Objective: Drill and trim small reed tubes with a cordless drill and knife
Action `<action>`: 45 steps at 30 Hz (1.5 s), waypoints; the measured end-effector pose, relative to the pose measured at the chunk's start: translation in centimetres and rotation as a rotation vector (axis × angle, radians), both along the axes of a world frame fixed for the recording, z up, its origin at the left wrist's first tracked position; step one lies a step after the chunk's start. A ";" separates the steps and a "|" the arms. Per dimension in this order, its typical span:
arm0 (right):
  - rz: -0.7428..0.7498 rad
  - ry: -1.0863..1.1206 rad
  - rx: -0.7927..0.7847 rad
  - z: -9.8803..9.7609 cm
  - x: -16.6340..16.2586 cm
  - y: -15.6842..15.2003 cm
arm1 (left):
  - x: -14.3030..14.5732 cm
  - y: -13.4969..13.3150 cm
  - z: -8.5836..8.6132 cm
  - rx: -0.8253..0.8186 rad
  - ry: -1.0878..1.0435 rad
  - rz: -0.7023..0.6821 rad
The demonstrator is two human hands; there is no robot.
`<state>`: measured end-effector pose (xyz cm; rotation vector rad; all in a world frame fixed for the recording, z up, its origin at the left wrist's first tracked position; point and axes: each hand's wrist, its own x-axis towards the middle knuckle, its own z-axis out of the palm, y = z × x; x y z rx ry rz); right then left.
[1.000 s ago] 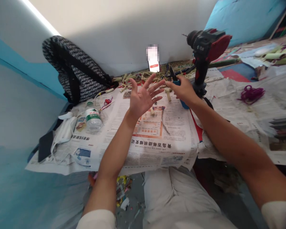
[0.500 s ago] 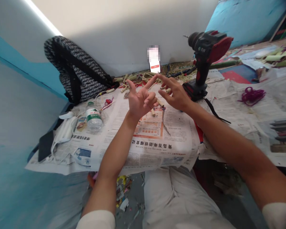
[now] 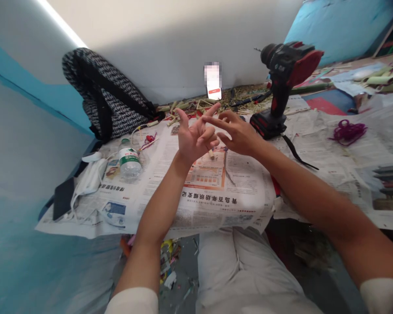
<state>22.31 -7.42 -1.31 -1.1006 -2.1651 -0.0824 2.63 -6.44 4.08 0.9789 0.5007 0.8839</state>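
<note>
My left hand [image 3: 196, 137] is raised over the newspaper [image 3: 212, 213], palm toward me. Its thumb and index finger are stretched out, the other fingers curled, and no object shows in it. My right hand [image 3: 237, 133] reaches in from the right with its index finger extended, the tip touching the left index finger near its base; it holds nothing. Behind both hands a lit phone [image 3: 214, 85] leans upright against the wall, its upper screen blurred out. A short pale stick piece [image 3: 211, 153] lies on the paper beneath the hands, partly hidden.
A red and black cordless drill [image 3: 281, 78] stands upright right of my hands. To the left are a water bottle [image 3: 129, 161], a white mask [image 3: 91, 176], a dark flat object [image 3: 63, 198] and a patterned bag [image 3: 108, 96]. Purple cord [image 3: 349, 132] lies at right.
My right index fingertip has moved down and left, from the tip of the left index finger toward its base. The left hand has stayed almost still.
</note>
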 end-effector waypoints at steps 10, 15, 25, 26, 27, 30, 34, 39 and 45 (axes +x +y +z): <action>-0.257 0.061 -0.107 1.6 0.3 -1.0 | 0.2 0.0 -0.4 0.122 0.078 -0.008; -0.263 -0.142 -0.180 2.1 -0.4 -1.4 | 0.2 0.0 -0.4 0.113 0.110 0.018; -0.288 -0.160 -0.182 1.8 0.2 -1.1 | 0.1 0.3 -0.5 0.185 0.170 0.107; -0.336 -0.141 -0.206 1.7 0.6 -0.8 | 0.0 0.3 -0.4 0.196 0.170 0.124; -0.380 -0.117 -0.225 1.6 1.0 -0.5 | -0.1 0.3 -0.3 0.207 0.158 0.140; -0.462 -0.036 -0.233 1.4 2.0 0.2 | -0.2 0.6 -0.3 0.230 0.109 0.177; -0.433 -0.002 -0.263 1.3 2.1 0.5 | -0.2 1.9 -1.3 0.248 0.217 0.307; -0.281 -0.113 -0.392 0.3 1.2 0.7 | -0.1 3.7 -3.2 0.257 0.335 0.464; -0.328 -0.004 -0.424 -0.2 1.4 1.0 | 0.0 4.3 -4.3 0.723 0.616 0.683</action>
